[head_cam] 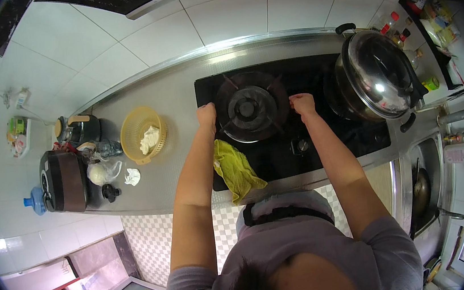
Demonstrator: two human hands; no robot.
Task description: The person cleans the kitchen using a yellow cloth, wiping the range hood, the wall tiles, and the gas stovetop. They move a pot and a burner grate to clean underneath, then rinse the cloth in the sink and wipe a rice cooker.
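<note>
A black glass gas hob (278,157) lies before me, with a round burner (246,108) and its dark pan support ring (279,92) on its left half. My left hand (207,117) is curled at the hob's left edge, just beside the ring. On the ring's other side is my right hand (304,104), thumb and fingers bent close together near the rim. Whether either hand grips the ring cannot be made out. A yellow-green cloth (237,168) is draped over the hob's front left corner, below my left hand. The hob's control knob (300,145) sits below my right hand.
A large lidded steel pot (374,73) covers the hob's right side. On the steel counter (185,150) to the left stand a yellow plastic basket (128,135) holding something white, a crumpled tissue (132,177) and a dark appliance (64,181). A sink (427,165) lies right.
</note>
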